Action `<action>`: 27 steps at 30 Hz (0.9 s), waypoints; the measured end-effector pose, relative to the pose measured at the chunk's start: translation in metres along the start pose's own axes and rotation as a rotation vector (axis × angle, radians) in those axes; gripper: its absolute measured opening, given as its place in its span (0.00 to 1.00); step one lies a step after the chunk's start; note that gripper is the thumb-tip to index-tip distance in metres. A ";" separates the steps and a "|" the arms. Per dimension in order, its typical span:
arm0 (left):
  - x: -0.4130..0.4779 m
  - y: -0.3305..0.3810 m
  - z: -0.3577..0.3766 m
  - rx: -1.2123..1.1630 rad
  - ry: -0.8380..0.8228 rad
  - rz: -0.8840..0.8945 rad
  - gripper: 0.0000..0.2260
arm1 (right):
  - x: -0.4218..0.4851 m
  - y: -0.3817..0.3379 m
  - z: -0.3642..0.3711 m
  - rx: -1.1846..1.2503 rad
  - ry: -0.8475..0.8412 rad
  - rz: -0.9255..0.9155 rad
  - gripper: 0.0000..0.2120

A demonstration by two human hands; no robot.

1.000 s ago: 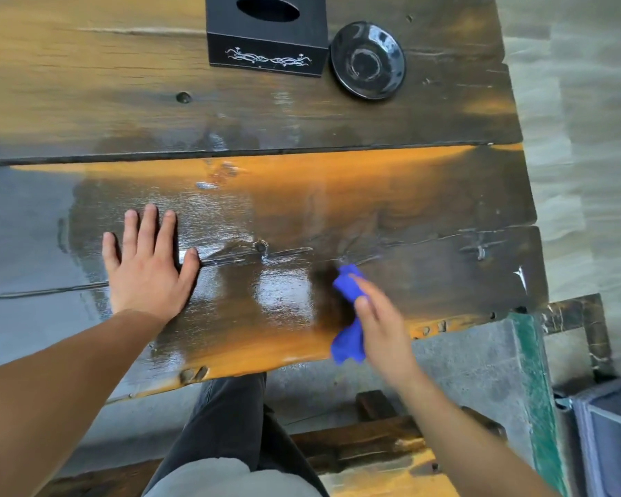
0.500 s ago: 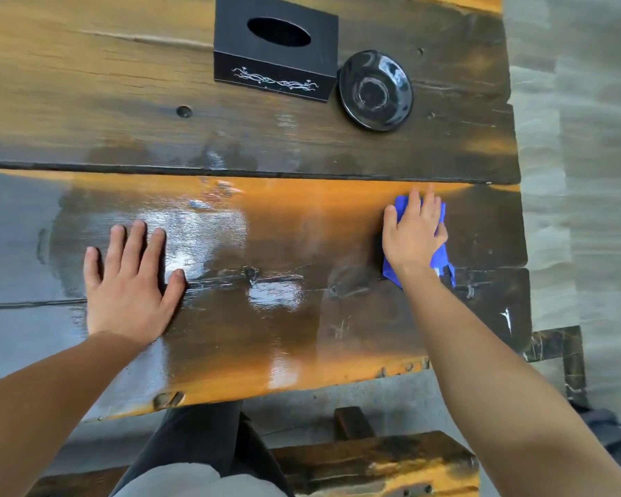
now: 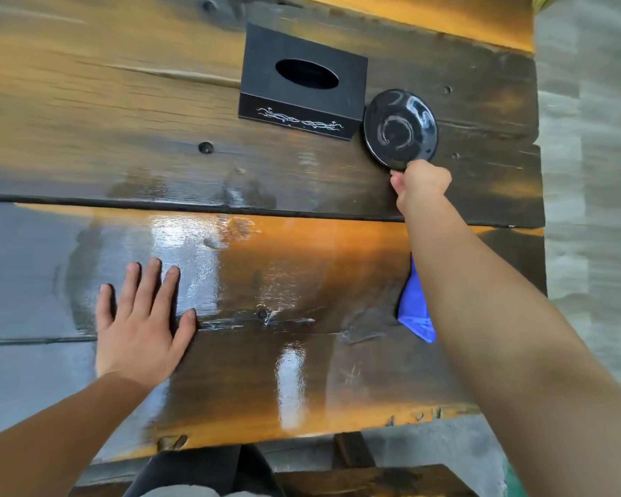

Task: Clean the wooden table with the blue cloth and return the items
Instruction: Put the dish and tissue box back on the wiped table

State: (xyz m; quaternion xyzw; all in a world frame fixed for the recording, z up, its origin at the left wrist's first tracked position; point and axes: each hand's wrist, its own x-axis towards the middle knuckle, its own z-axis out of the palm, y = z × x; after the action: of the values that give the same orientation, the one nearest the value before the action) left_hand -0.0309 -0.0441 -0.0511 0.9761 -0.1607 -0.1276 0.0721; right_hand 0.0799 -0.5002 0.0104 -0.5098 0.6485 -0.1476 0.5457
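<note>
A: Head view: the wooden table (image 3: 302, 281) fills almost the whole frame. It is made of thick dark planks with orange patches, and its left and far edges are cut off. The near plank shines wet.

B: And the two arms?

A: Both come in from the bottom edge, so only forearms and hands are visible. The left hand (image 3: 140, 331) lies flat on the near plank with the fingers spread wide, and it holds nothing. The right hand (image 3: 422, 184) reaches to the far plank and is closed on the near rim of the black saucer (image 3: 400, 129). The fingertips are hidden under the hand, so I cannot tell how deep the grip goes.

B: What stands next to the saucer?

A: A black tissue box (image 3: 302, 84) with an oval opening and a white ornament on the front side. The saucer's left edge is just beside the box corner, maybe touching; I cannot tell.

B: Where is the blue cloth?

A: The blue cloth (image 3: 414, 310) lies on the near plank near the table's right edge. The right forearm covers most of it, so only one folded corner shows.
</note>
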 end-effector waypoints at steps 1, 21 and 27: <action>0.000 0.000 0.000 0.003 -0.001 0.001 0.32 | 0.001 -0.001 0.001 0.028 0.011 0.009 0.17; 0.001 0.001 -0.005 0.011 -0.036 -0.001 0.31 | -0.094 0.142 -0.076 -0.048 -0.139 -0.168 0.06; 0.000 0.001 -0.005 0.006 -0.041 -0.002 0.31 | -0.112 0.168 -0.077 -0.125 -0.182 -0.144 0.05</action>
State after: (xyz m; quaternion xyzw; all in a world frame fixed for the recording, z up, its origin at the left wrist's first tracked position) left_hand -0.0296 -0.0443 -0.0463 0.9736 -0.1615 -0.1472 0.0657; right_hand -0.0834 -0.3626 -0.0245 -0.5995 0.5660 -0.0988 0.5572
